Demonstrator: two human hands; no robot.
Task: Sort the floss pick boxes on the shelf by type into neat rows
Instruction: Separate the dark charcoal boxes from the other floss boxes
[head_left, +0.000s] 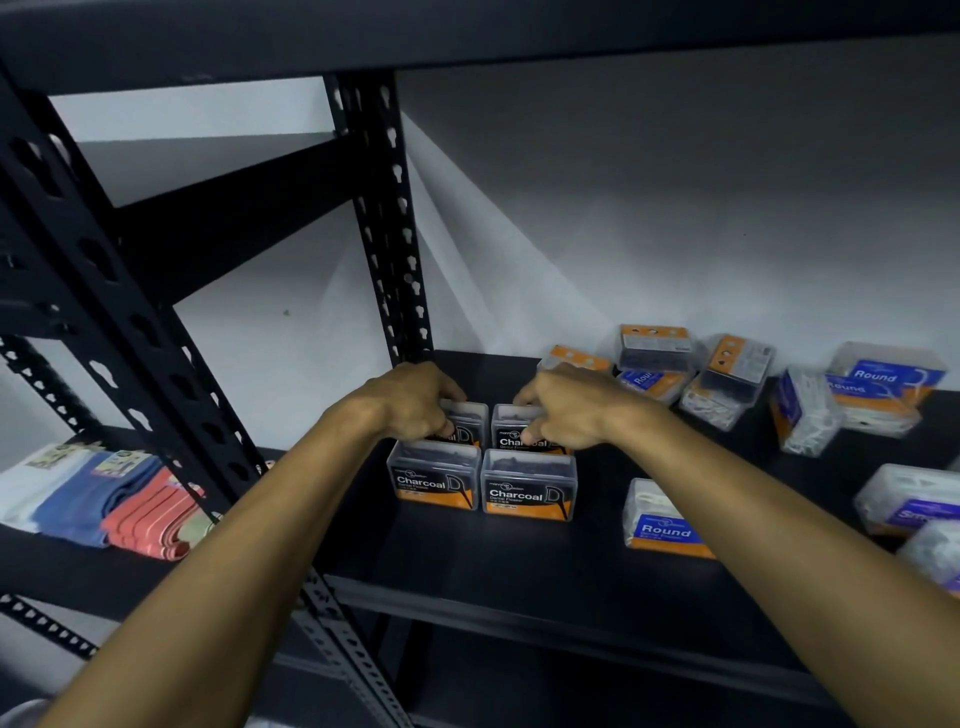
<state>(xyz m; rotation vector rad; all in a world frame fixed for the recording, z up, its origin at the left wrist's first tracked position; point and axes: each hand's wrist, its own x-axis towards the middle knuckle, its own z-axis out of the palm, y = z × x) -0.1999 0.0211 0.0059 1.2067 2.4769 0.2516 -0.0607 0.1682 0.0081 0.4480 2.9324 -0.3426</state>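
Four Charcoal boxes grouped two by two on the black shelf (519, 582), close beside the perforated upright post (387, 234) at its left rear corner. Front left Charcoal box (434, 475) and front right Charcoal box (529, 486) side by side, labels facing forward, nearly touching. Directly behind: rear left Charcoal box (467, 423) in the left hand (415, 400), fingers curled over its top with the thumb on the front face; rear right Charcoal box (511, 426) in the right hand (563, 405), fingers curled over its top likewise. Narrow gap between the two rear boxes.

Open shelf in front of the group as far as the front edge. Open room also between the group and a lone Round box (662, 522) standing to the right, partly behind the right forearm.

Along the back wall, right of the hands, a loose jumble: three orange-topped boxes (657, 345), tilted or stacked, and about four Round boxes (878, 382), some lying on their sides — count unsure, overlapping and blurred. At the far right edge, two or three more clear boxes (909, 499), cut off by the frame.

On the neighbouring shelf to the left, beyond the post, one row of folded cloths (104, 499): white, blue and red-striped.
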